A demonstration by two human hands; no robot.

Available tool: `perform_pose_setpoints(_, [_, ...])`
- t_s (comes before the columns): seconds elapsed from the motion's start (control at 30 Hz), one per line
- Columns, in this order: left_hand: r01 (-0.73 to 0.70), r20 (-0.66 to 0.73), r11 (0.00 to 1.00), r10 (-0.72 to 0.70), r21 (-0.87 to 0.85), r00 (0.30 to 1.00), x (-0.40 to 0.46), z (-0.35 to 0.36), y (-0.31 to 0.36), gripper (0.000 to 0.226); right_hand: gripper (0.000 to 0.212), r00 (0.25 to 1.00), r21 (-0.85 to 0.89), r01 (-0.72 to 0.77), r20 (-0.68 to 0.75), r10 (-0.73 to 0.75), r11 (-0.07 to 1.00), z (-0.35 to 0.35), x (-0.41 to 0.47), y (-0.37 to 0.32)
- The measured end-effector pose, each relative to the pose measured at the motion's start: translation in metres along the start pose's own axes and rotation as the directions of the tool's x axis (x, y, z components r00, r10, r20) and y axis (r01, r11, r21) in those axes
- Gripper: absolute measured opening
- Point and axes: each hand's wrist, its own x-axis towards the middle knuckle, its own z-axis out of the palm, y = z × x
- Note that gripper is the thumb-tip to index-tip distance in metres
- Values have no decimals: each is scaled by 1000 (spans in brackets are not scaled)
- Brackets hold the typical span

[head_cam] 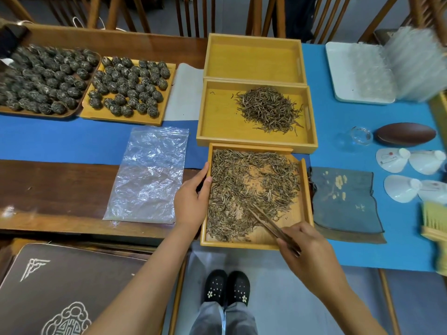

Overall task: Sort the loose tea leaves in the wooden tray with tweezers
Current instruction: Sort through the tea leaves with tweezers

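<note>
The left hand (191,199) grips the near pale wooden tray's (306,201) left rim, thumb curled over it. The right hand's (302,247) fingers pinch slim brown wooden tweezers (264,220), tips buried in the loose, dry, needle-shaped tea leaves (232,189) spread just beyond them. Risk: a hard sweep could flick leaves over the low rim onto the desk, or crush brittle ones.

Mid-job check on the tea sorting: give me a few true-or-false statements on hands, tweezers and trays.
1. The right hand holds the tweezers. True.
2. The left hand lies on the plastic bag. False: it grips the nearest tray at its left edge.
3. The far tray holds a pile of leaves. False: it looks bare; the pile is in the middle tray.
4. The tweezers' tips are among the loose leaves. True.
</note>
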Motion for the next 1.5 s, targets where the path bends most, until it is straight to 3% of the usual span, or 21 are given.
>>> perform_pose_setpoints(0.2, [-3,-2,1000,3,-7,1000,0,-1,3,36,18,995,-22,-94,-43,93,995,-11,-15,18])
perform_pose_setpoints(0.53, [4,1,1000,-4,-24,1000,-1,0,3,36,20,995,-54,-104,-7,104,993,-25,-21,13])
perform_pose_setpoints(0.77, [3,-3,1000,-3,-23,1000,1,1,2,35,17,995,-16,62,-77,-63,998,-4,50,-32])
perform_pose_setpoints(1.07, [15,11,999,-15,-31,1000,-2,-2,6,35,17,999,-52,-29,-25,28,998,4,46,-20])
perform_pose_setpoints(1.2, [19,21,999,-18,-27,1000,-1,-2,7,36,13,999,-16,24,-40,-25,1000,5,44,-25])
perform_pose_setpoints(1.33, [22,0,1000,-22,-13,1000,-2,-5,6,34,19,994,0,104,39,-103,995,21,50,-41])
perform_pose_setpoints(1.5, [11,5,1000,-11,-16,1000,-4,-3,6,34,17,995,-8,74,60,-73,997,10,37,-30])
